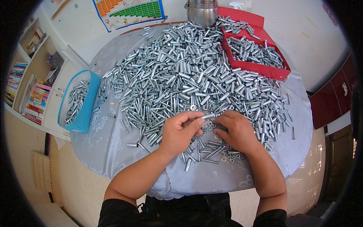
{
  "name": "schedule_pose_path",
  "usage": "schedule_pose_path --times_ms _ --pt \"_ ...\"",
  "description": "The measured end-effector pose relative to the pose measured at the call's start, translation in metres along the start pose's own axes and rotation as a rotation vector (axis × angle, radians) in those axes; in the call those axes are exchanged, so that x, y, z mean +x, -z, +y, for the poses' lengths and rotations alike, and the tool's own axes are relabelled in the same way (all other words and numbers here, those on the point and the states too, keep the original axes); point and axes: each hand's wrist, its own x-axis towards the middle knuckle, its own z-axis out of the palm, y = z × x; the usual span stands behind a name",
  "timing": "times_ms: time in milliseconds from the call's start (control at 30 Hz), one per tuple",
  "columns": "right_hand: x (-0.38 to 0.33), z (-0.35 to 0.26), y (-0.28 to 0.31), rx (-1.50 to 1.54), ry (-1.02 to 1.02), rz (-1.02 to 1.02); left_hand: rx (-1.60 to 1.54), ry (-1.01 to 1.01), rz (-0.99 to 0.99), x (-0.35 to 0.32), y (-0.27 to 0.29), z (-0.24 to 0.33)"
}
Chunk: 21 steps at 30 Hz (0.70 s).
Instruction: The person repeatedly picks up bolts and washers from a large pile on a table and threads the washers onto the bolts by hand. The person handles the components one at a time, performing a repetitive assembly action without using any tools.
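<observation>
1. Over the near edge of the heap (pixel 170 68), the left hand (pixel 177 132) pinches a slim, shiny metal piece (pixel 210 116) between thumb and forefinger. The grip sits at the piece's left end, which seems to leave the rest of it exposed for the other hand.

2. At the piece's right end, the right hand (pixel 239 132) curls inward, with a gap between thumb and forefinger. Its fingers lie against or just beside the metal; I cannot tell whether they press on it. Coming in from the opposite side probably helps steady something so small.

3. The piece lies almost level, raised in front of the body, likely so that both ends can be seen from above.

4. Below and between the hands lie loose washers (pixel 210 127), with bolts (pixel 214 152) nearer the body. Small parts lying this close probably spare the arms a long reach.

5. Farther off, the red box (pixel 259 69) at the far right and the blue box (pixel 90 108) at the left both hold metal pieces. Their raised walls stop the contents from mixing with the heap.

6. The grey tablecloth (pixel 106 159) lies under everything; its smooth surface probably lets stray parts slide easily.
</observation>
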Motion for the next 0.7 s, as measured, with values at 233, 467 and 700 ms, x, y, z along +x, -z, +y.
schedule_pose_path --times_ms 233,467,700 --pt "0.000 -0.003 0.004 0.195 -0.206 0.018 0.014 0.011 -0.012 -0.001 -0.001 0.002" --pt "-0.001 0.006 0.004 0.899 -0.432 0.143 0.028 0.020 -0.018 0.000 0.000 0.001" --pt "-0.001 0.004 0.005 0.869 -0.403 0.061 0.055 0.013 -0.027 -0.002 0.000 0.001"
